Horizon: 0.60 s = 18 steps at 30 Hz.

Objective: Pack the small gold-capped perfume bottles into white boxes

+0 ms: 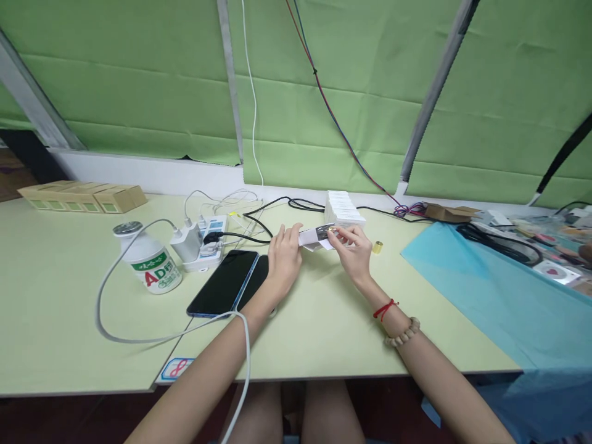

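Observation:
My left hand (284,256) is closed around a small white box (309,238), held just above the table at its middle. At the box's right end, my right hand (352,250) pinches a small dark piece with a bit of gold colour (324,232); its exact kind is too small to make out. White flaps hang below that end of the box. To the right of my right hand a small gold-coloured cylinder (378,247) stands on the table. Behind both hands is a row of white boxes (343,208).
Left of my hands lie two phones (222,283), a power strip (213,237) with chargers and cables, and a white bottle (150,262). Brown boxes (83,196) line the back left. A blue sheet (481,296) and cluttered small items (550,237) cover the right side.

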{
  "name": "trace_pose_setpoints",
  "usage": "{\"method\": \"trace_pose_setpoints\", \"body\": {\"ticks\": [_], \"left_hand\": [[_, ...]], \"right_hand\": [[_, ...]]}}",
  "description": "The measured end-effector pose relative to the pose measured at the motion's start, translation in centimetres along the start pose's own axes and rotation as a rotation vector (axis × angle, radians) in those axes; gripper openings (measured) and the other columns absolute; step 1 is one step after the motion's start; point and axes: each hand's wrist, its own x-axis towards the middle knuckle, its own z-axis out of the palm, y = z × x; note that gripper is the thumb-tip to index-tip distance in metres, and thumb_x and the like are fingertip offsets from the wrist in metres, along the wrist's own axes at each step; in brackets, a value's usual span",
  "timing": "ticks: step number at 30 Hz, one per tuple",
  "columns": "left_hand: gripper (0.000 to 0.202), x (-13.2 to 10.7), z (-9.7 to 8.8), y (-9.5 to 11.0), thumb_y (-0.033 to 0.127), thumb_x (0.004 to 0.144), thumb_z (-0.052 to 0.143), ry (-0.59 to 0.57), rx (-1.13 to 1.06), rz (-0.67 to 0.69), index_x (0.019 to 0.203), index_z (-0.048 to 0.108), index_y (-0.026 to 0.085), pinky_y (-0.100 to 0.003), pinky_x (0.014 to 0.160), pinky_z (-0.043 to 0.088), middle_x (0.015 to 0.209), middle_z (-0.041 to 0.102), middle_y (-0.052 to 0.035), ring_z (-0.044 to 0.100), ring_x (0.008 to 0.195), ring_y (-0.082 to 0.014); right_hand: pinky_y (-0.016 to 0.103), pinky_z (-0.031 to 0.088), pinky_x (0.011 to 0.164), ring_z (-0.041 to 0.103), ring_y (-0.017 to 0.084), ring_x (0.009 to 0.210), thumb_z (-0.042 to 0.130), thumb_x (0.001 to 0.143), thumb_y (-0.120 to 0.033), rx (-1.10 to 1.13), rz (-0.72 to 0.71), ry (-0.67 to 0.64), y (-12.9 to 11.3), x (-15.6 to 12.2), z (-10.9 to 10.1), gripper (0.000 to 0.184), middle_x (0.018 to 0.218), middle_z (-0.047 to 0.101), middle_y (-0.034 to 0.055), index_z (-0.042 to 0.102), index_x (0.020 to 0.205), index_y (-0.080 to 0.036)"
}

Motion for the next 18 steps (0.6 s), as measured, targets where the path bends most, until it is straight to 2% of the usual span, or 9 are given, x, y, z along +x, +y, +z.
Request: {"method": "trace_pose_setpoints", "body": {"ticks": [5, 8, 11, 15, 18], "left_hand": [[0.042, 0.04, 0.3, 0.18, 0.016, 0.08, 0.052, 0.014, -0.081, 0.143, 0.121, 0.047, 0.018, -0.038, 0.102, 0.029, 0.119, 0.055, -0.0051, 0.036, 0.126, -0.0257], [0.036, 0.0, 0.04, 0.46, 0.015, 0.08, 0.05, 0.001, -0.134, 0.11, 0.116, 0.05, 0.019, -0.033, 0.092, 0.038, 0.111, 0.058, -0.0038, 0.05, 0.11, -0.0219], [0.034, -0.09, -0.27, 0.63, 0.013, 0.08, 0.048, 0.004, -0.162, 0.07, 0.113, 0.051, 0.02, -0.03, 0.082, 0.043, 0.106, 0.06, -0.0024, 0.055, 0.097, -0.0192], [0.035, -0.28, -0.24, 0.75, 0.011, 0.079, 0.046, -0.015, -0.138, 0.093, 0.112, 0.053, 0.021, -0.032, 0.089, 0.043, 0.106, 0.059, -0.0029, 0.053, 0.102, -0.0202], [0.039, -0.46, 0.03, 0.79, 0.008, 0.078, 0.043, -0.047, -0.121, 0.141, 0.114, 0.053, 0.02, -0.035, 0.1, 0.037, 0.111, 0.058, -0.004, 0.048, 0.113, -0.0217]], "right_hand": [[0.019, 0.042, 0.06, 0.045, 0.006, 0.061, 0.062, 0.076, -0.033, 0.023, 0.02, -0.041, 0.02, -0.06, 0.16, 0.026, 0.068, 0.051, 0.0023, 0.071, 0.089, -0.012], [0.019, 0.04, 0.057, 0.045, 0.005, 0.059, 0.064, 0.072, -0.033, 0.02, 0.042, -0.045, -0.19, 0.1, 0.28, 0.025, 0.065, 0.051, 0.0019, 0.071, 0.085, -0.012], [0.019, 0.037, 0.055, 0.045, 0.006, 0.06, 0.065, 0.07, -0.036, 0.023, 0.097, -0.072, -0.08, 0.27, 0.34, 0.028, 0.066, 0.052, 0.0022, 0.07, 0.083, -0.012], [0.019, 0.035, 0.055, 0.042, 0.006, 0.059, 0.064, 0.068, -0.048, -0.097, 0.172, -0.142, 0.41, 0.42, 0.07, 0.037, 0.069, 0.052, 0.0016, 0.065, 0.075, -0.012], [0.019, 0.029, 0.054, 0.039, 0.006, 0.057, 0.053, 0.075, -0.057, -0.239, 0.203, -0.265, 0.47, 0.32, -0.21, 0.047, 0.063, 0.048, 0.0007, 0.053, 0.064, -0.011]]}}
